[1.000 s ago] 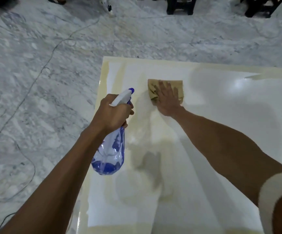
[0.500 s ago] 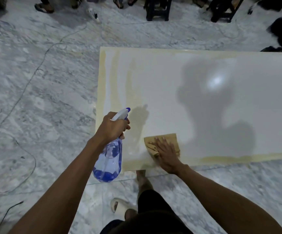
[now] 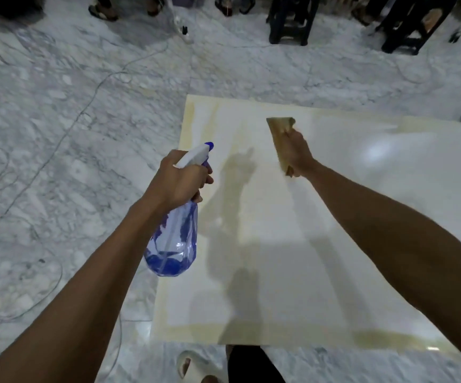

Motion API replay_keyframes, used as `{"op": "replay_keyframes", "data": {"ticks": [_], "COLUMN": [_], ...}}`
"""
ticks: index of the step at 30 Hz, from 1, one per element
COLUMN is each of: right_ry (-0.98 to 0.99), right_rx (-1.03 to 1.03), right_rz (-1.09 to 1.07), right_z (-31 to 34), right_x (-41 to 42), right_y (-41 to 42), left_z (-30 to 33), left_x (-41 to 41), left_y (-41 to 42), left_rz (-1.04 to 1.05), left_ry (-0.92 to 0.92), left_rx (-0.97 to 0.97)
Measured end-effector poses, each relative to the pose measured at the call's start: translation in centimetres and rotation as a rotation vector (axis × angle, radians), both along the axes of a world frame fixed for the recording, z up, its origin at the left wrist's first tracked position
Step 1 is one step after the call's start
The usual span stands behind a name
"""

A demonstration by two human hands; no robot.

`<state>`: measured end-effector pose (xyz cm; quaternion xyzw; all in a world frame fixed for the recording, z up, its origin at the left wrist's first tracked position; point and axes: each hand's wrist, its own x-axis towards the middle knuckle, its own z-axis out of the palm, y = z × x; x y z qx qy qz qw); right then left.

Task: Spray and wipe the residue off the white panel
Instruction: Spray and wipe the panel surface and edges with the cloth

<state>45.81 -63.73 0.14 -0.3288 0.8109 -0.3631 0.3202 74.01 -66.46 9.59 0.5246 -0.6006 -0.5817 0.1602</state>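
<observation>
The spray bottle (image 3: 172, 239) is gripped around its neck by the left hand (image 3: 181, 179), fingers curled at the trigger and the nozzle aimed over the panel (image 3: 334, 217). A tan cloth (image 3: 280, 136) is clutched in the raised right hand (image 3: 297, 153), above the panel's far part. No writing can be read; the white panel is laid flat on the marble floor (image 3: 72, 134), with yellowish residue seen along its edges and in streaks near its left side.

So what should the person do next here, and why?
Probably squeeze the spray bottle in the left hand: its nozzle points at the yellowish streaks on the white panel, and the right hand holds the cloth raised, ready to wipe afterwards.
</observation>
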Motion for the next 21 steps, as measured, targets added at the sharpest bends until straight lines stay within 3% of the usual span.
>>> {"op": "replay_keyframes", "data": {"ticks": [4, 8, 14, 18, 21], "right_ry": [0.397, 0.603, 0.602, 0.622, 0.554], "right_rx": [0.228, 0.518, 0.383, 0.351, 0.402], "right_rz": [0.39, 0.512, 0.531, 0.538, 0.665], "right_z": [-6.8, -14.8, -15.2, -14.9, -14.1], "right_x": [-4.2, -2.1, 3.3, 10.6, 15.8], "right_y": [-13.9, -16.8, -5.5, 6.8, 17.6], "left_z": [-2.9, -5.5, -6.0, -4.2, -3.1], "left_x": [-1.3, -1.2, 0.7, 3.1, 5.7], "left_y": [-4.3, -5.2, -2.7, 0.7, 4.1], "left_rz": [0.048, 0.06, 0.042, 0.009, -0.025], "left_ry": [-0.013, -0.05, -0.079, -0.065, -0.056], "left_rx": [-0.03, -0.044, 0.034, 0.053, 0.055]}}
